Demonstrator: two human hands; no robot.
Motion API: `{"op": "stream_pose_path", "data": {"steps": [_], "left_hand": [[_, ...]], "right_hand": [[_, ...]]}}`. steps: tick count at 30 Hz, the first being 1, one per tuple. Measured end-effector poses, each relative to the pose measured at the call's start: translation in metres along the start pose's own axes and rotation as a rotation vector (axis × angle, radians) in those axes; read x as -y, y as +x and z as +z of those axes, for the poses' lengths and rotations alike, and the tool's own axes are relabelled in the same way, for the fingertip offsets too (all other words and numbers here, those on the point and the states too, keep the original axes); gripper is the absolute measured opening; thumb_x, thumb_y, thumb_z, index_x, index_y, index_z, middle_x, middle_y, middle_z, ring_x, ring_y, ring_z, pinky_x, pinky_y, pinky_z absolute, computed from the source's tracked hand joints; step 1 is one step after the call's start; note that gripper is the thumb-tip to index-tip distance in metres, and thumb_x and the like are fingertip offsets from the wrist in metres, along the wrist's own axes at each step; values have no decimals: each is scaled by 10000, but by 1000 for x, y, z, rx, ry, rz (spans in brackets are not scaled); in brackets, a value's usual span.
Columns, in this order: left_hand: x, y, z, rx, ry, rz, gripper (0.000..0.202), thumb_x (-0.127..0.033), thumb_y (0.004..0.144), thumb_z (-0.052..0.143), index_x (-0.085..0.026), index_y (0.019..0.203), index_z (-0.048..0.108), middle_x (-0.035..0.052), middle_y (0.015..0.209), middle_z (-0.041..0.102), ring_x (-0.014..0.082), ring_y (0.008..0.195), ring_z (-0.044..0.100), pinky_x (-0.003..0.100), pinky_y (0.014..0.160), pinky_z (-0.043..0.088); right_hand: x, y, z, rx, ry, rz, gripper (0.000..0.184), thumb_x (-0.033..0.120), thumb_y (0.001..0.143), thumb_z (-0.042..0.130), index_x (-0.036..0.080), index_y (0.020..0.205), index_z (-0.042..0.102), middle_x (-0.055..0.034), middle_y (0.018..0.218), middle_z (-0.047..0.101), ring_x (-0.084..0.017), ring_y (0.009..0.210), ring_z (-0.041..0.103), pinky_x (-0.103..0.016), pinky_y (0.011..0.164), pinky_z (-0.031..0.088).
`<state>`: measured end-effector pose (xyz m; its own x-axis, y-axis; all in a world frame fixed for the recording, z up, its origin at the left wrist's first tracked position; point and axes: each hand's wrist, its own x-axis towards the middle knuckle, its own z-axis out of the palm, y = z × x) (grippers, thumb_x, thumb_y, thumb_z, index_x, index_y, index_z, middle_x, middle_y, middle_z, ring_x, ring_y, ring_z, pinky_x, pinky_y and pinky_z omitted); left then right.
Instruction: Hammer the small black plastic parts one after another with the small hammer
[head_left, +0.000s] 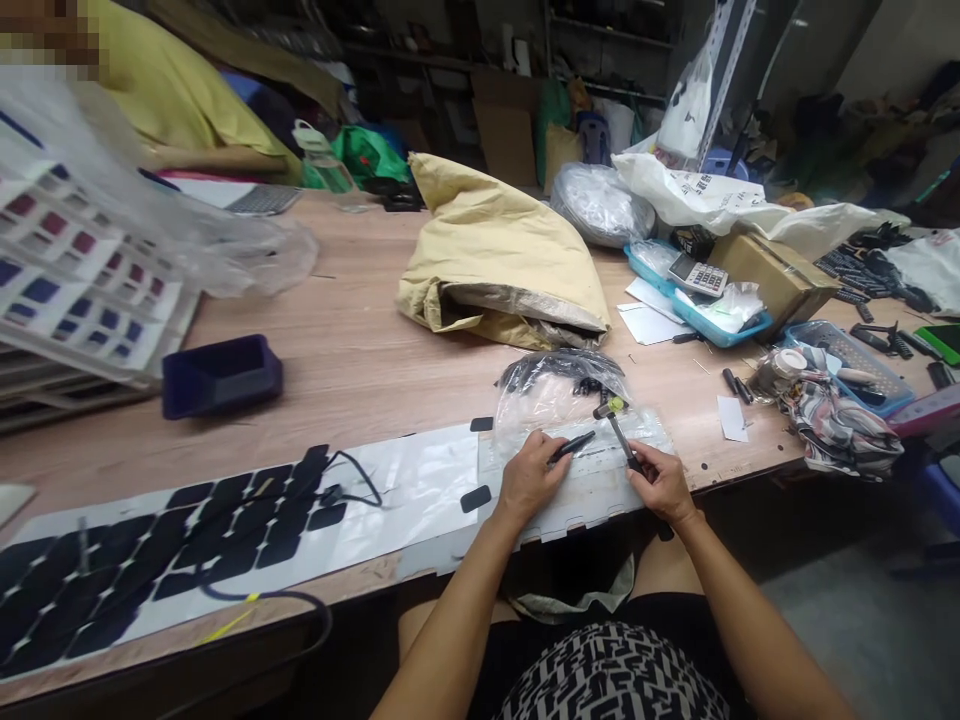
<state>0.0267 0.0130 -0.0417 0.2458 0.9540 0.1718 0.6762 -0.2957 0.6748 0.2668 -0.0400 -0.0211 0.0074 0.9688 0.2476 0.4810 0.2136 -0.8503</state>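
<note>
My left hand point(532, 474) is closed on a slim black pointed piece point(574, 446), whose exact kind I cannot make out. In my right hand point(664, 486) is a small hammer point(619, 436), gripped by its dark handle, its head up and to the left. Both hands are over a pale sheet point(570, 485) at the table's front edge. Just beyond them lies a clear plastic bag point(536, 405) with black parts in it. A small yellow-green thing point(616, 404) shows beside the hammer head.
Left of my hands lies a white strip with black panels point(247, 510) and cables. A dark blue bin point(221, 378) and a white crate point(82, 290) stand left. Beyond are a tan sack point(510, 245) and blue trays point(724, 322). A person in a yellow top point(187, 90) is at far left.
</note>
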Motion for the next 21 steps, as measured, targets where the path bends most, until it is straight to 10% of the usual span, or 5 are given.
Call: {"op": "stream_pose_path", "data": {"steps": [21], "left_hand": [[1, 7, 0, -12, -133, -37, 224, -295, 833, 625, -250, 1038, 703, -19, 870, 579, 127, 749, 583, 258, 686, 437]], "right_hand": [[39, -16, 9, 86, -256, -351, 445, 150, 778, 584, 176, 1213, 673, -101, 952, 755, -238, 802, 708, -354, 746, 588]]}}
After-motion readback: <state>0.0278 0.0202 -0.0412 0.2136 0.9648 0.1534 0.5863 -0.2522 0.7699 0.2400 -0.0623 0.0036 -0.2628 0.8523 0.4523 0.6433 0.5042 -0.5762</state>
